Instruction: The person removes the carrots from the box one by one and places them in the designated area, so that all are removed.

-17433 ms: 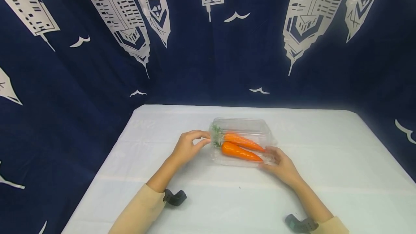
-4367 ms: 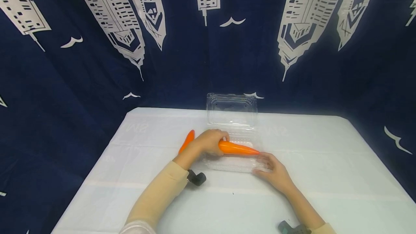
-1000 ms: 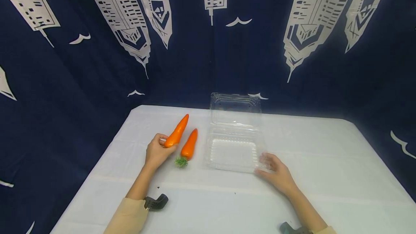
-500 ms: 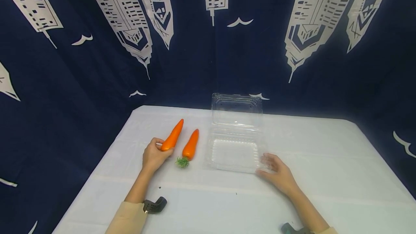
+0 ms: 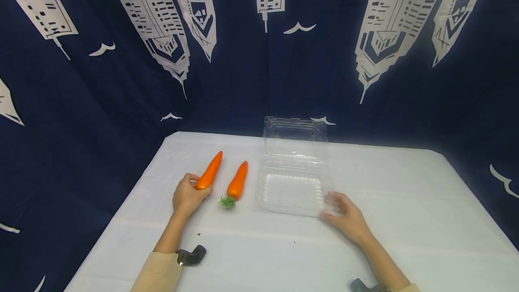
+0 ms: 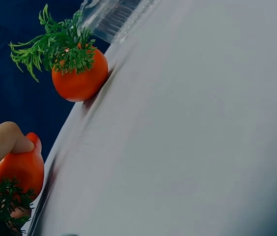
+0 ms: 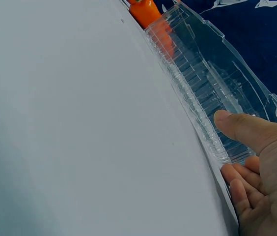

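My left hand grips an orange carrot by its thick end, the tip pointing away from me. In the left wrist view, the thumb presses on that carrot's side above its green leaves. A second carrot with a leafy green top lies on the table just to the right. Farther right stands a clear plastic clamshell container, its lid raised at the back and no carrot in it. My right hand holds the container's near right corner, thumb against the front wall.
A white cloth covers the table. Behind and to the left hangs a dark blue curtain with white building prints. Tiny dark specks lie on the cloth near the front.
Earlier both carrots lay inside the container; now the lid is up and both are out on the left. Over the last second, my left hand has moved left with its carrot. The right hand stays put.
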`<state>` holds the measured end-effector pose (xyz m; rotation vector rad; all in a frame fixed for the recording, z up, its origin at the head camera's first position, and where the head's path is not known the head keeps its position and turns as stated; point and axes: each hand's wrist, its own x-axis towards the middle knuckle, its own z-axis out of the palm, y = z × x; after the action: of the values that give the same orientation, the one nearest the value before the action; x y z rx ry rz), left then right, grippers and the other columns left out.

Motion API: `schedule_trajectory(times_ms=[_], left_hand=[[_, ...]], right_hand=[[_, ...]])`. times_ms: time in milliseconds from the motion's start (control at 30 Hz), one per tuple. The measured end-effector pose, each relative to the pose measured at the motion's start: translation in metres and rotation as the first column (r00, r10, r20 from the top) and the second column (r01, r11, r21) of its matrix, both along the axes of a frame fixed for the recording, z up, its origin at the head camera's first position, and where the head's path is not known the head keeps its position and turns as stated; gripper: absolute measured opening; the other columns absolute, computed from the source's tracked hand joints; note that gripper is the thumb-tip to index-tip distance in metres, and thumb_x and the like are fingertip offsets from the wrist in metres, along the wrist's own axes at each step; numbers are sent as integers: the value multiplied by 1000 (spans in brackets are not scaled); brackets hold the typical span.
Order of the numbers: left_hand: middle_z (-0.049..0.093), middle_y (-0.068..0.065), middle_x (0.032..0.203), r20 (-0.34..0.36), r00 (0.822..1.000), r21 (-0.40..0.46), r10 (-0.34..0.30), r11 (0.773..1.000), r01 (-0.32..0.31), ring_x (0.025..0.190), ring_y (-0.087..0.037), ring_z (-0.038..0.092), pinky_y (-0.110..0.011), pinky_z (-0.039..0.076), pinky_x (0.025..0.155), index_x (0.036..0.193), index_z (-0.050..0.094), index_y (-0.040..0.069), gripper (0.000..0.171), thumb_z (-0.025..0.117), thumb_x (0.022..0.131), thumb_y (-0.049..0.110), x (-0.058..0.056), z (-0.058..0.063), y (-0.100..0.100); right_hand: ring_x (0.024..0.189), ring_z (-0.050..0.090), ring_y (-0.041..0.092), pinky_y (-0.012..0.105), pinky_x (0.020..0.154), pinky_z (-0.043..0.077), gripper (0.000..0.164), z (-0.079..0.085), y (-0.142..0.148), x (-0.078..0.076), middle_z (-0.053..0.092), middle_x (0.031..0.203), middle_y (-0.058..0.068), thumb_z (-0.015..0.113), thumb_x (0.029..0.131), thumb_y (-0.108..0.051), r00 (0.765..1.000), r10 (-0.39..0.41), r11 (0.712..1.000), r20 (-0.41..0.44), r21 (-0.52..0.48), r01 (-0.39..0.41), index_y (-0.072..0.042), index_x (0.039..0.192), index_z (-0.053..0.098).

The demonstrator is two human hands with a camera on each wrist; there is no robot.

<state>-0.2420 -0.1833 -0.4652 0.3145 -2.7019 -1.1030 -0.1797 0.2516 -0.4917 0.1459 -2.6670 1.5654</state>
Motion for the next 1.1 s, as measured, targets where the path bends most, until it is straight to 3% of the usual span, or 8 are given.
schedule_trajectory(times_ms=[367,733,1100], left_hand=[[61,-12,83,12,1000,-13,25,1000,-25,65,-23,54,-31,40,56,102,52,5,49,74,67,31,-4,-4,-5],[60,-11,83,57,998,-29,33,999,-31,65,-22,53,-31,39,54,101,53,6,47,72,68,33,-7,0,-6],[60,-13,85,122,992,-21,-19,1000,22,67,-23,54,-30,39,52,102,54,3,48,67,71,36,-10,6,-10]], right_hand=[[116,50,31,45,92,42,73,0,1,-1,51,130,13,74,75,-38,1000,2,1000,-2,0,-2,-9,133,42],[116,50,32,47,93,41,74,0,1,1,50,131,12,74,75,-39,1000,-1,1000,9,-5,1,-10,134,41],[115,50,34,47,94,40,70,2,0,1,53,128,15,74,76,-36,1000,0,1000,-22,9,0,-7,133,42]])
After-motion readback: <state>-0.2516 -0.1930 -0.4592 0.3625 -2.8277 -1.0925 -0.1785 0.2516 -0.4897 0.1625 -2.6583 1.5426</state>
